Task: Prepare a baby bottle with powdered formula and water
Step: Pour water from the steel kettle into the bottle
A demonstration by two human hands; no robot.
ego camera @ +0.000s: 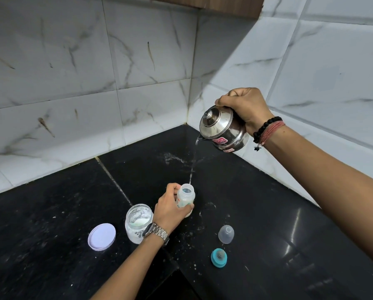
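Head view, item by item:

1. Baby bottle (186,199), uncapped, upright on the black counter (267,213); a pale layer shows low inside, which we take for powder. Our left hand (170,207) wraps it at mid-body, fingers curled round the front, and steadies it.

2. Steel pot (223,129), lid on, tilted spout-down, well above and to the right of the bottle. Our right hand (245,107) grips it from behind, fingers closed over its top rim and handle side.

3. Water stream (192,169), thin, falling from the spout toward the bottle mouth; whether all of it enters the neck we cannot tell. Droplets lie on the counter around the bottle.

4. Formula jar (139,223), open, just beside our left wrist; its white lid (102,236) lies flat to its left.

5. Clear cap (226,234) and teal teat ring (219,257), set apart to the right, not yet fitted.

Handling note, our judgement: the drop is long and the neck narrow, so we would lower the pot nearer the mouth, keep the tilt slight, hold the bottle vertical, and watch the level against its markings before easing the pot back
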